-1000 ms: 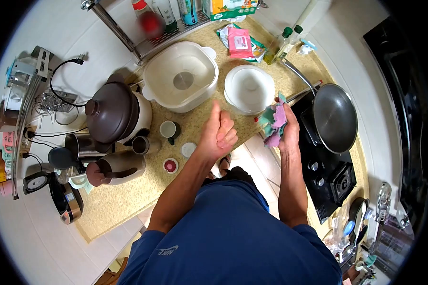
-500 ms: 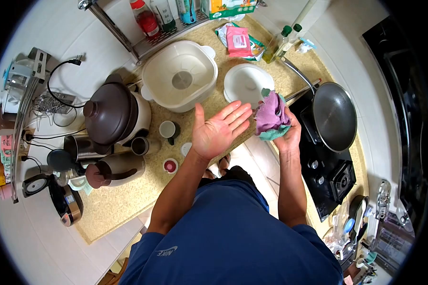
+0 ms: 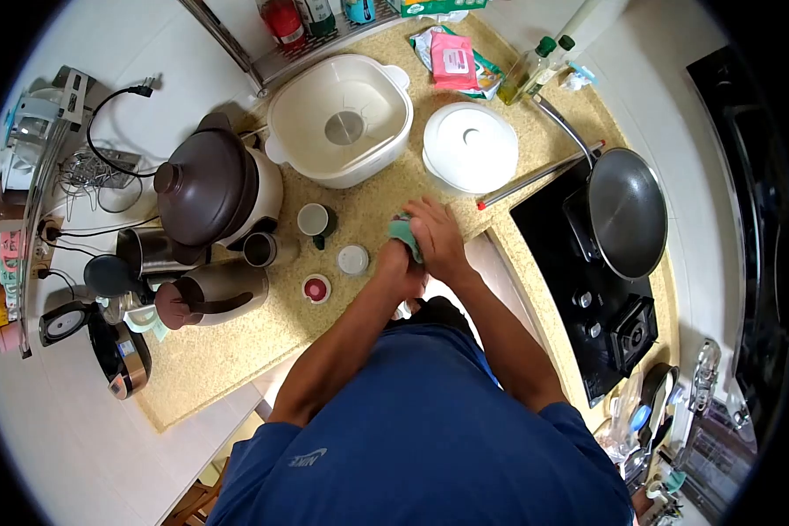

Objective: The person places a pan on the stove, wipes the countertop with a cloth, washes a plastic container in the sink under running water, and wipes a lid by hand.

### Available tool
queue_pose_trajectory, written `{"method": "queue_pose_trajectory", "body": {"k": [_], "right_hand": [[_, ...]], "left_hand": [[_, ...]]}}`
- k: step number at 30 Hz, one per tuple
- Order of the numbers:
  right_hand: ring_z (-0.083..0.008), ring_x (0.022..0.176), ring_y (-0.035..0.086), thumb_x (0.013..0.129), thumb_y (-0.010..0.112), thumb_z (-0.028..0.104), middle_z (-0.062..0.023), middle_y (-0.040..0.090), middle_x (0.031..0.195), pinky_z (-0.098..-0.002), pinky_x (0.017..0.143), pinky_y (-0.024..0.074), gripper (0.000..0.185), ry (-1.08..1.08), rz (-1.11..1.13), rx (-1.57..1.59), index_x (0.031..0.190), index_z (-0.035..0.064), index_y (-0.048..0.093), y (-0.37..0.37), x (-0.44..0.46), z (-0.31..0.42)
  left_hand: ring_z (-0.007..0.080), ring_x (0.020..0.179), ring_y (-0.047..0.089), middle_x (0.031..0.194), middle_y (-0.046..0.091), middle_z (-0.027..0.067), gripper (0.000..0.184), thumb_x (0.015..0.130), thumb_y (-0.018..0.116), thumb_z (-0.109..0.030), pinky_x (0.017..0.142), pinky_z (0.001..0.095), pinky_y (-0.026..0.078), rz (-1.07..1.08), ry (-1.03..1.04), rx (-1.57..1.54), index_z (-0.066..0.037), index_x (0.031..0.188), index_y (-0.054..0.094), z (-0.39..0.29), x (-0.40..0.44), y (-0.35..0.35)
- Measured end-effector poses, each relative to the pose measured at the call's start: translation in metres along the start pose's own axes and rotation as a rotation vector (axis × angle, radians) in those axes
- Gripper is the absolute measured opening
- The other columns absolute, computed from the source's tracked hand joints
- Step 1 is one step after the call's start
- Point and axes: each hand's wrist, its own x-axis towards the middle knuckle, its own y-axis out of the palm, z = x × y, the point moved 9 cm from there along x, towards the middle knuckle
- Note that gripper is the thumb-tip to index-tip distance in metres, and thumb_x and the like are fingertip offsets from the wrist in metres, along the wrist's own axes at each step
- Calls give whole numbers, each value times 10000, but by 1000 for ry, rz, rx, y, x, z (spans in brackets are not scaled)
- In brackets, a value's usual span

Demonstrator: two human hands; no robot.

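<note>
Head view first: where do we find the cloth?

— We see the green cloth (image 3: 403, 231) bunched between the two hands, in front of the body, close to the near edge of the countertop (image 3: 210, 368). Only part of it shows.

And which way does it run?

— We read the visible part as longer than it is wide, its long axis slanting from far left to near right. The rounded far end points away from the body, toward the cream basin (image 3: 381, 162); the near end is lost to us under the right hand (image 3: 438, 235).

How do we describe the fingers?

— On the right, we see them bent over the cloth, close to one another, pressing it toward the left hand (image 3: 398, 264). The left hand sits on the cloth's near side; its fingers are mostly hidden, so we cannot tell how they stand.

What lies about them?

— Beyond the right hand we have a white lidded pot (image 3: 470, 147), its lid knob facing up. Left of the left hand we find a small white round container (image 3: 352, 259), then a mug (image 3: 316, 225) with its handle toward the body.
</note>
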Motion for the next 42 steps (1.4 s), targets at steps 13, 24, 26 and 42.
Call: {"method": "queue_pose_trajectory", "body": {"k": [13,24,26,42], "right_hand": [[-369,1031,592,849,521,56,-183,610,1087,-450,867,491,340,127,-102,-3,1173,109,610,-10,-3,-48],[-457,1342,335,857,580,220,-252,308,1501,-551,1107,276,624,-102,58,-332,1434,71,392,99,7,-111],[-446,1342,340,854,577,218,-230,347,1483,-541,1106,282,584,-120,74,-299,1403,80,433,111,48,-100],[-395,1300,431,763,552,-71,-183,556,1302,-487,1097,334,427,-525,399,-9,1150,78,654,174,30,-37]], "left_hand": [[354,1322,416,1474,368,150,513,991,500,-268,1051,466,394,-36,84,194,5,1406,375,-19,-42,-27],[250,1058,632,1213,605,118,332,1005,469,-238,870,372,522,-166,68,427,5,1215,550,-26,-88,-100],[238,1033,644,1196,617,109,324,1007,472,-241,861,361,521,-261,67,517,-11,1217,561,-22,-90,-123],[176,983,607,1192,604,120,537,923,552,-165,807,299,507,-177,297,968,-41,1430,423,-24,-17,-164]]}}
